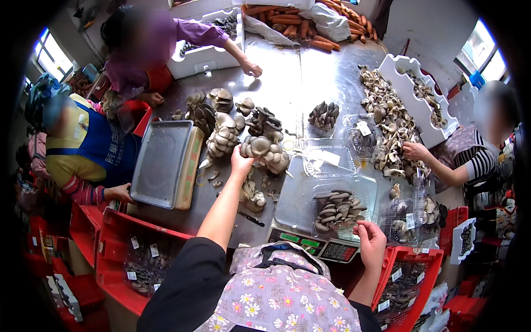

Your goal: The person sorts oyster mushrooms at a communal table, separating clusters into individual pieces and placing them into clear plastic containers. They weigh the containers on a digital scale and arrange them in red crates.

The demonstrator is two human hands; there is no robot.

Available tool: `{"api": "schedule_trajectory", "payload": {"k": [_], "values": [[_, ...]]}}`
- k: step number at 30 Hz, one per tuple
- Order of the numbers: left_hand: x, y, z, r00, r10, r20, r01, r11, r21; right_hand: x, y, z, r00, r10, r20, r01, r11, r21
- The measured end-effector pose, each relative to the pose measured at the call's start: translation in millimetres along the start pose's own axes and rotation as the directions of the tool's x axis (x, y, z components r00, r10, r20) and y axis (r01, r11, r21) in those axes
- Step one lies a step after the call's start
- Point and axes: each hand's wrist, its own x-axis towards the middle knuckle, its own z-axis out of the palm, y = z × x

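Observation:
My left hand [241, 164] reaches forward and grips the edge of a cluster of oyster mushrooms [269, 154]; some of its fingers are hidden beneath the caps. My right hand [371, 242] is beside the near right corner of a transparent plastic tray, with its fingers loosely bent and nothing visible in them. Dark oyster mushrooms [338, 210] fill that tray, which rests on the glass-topped platform of a digital scale [317, 245]. Behind it lies an open plastic clamshell container [330, 157] with a white label. A knife [251, 219] lies on the metal table [290, 83].
More mushroom clusters [224, 133] stand left of centre, beside a metal tray [164, 162]. Loose mushrooms [390, 116] are heaped at right, near a white foam box [410, 95]. Red crates [124, 249] flank me. Several people work around the table. Carrots [286, 20] lie at the back.

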Motion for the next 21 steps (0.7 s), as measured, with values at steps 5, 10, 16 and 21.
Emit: {"api": "schedule_trajectory", "payload": {"k": [5,10,16,21], "values": [[6.1,-31.2,1.3,0.995,-0.041,-0.093,0.040,0.999,-0.017,0.8,-1.5,0.1,1.000,-0.019,0.022,0.020,1.000,-0.022],[-3.7,1.9,11.1,0.987,-0.046,-0.152,0.068,0.988,0.140,-1.2,0.5,-4.3,1.000,-0.025,0.004,0.026,0.999,-0.025],[10.8,-28.0,6.3,0.946,-0.313,-0.086,0.274,0.911,-0.307,0.7,-3.6,-3.9,1.000,-0.018,0.009,0.018,1.000,-0.010],[-4.6,-12.0,-1.2,0.919,-0.395,-0.002,0.329,0.769,-0.548,-0.8,-1.8,-3.7,1.000,-0.025,0.000,0.025,1.000,-0.001]]}}
